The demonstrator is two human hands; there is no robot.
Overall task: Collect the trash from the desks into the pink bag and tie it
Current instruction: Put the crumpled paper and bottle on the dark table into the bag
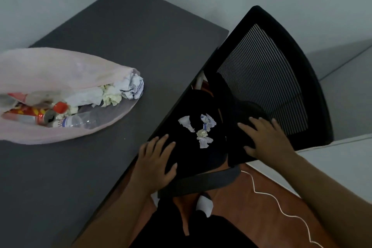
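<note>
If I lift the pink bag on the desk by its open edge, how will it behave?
The pink bag looks thin and floppy, so it will probably sag. It lies on its side, mouth open, so the clear bottle and can might roll out. Mostly crumpled paper inside: likely light.

a black mesh-backed chair [261, 78] stands past the right hand [265, 141] and left hand [157, 163]; a white cord [261, 193] snakes over reddish floor [251, 219] nearer than the right hand.

Dark grey flat desk [141, 36] bears the translucent pink plastic bag [50, 66], lying open; black chair seat [201, 159] holds crumpled white paper scraps [202, 133].
</note>
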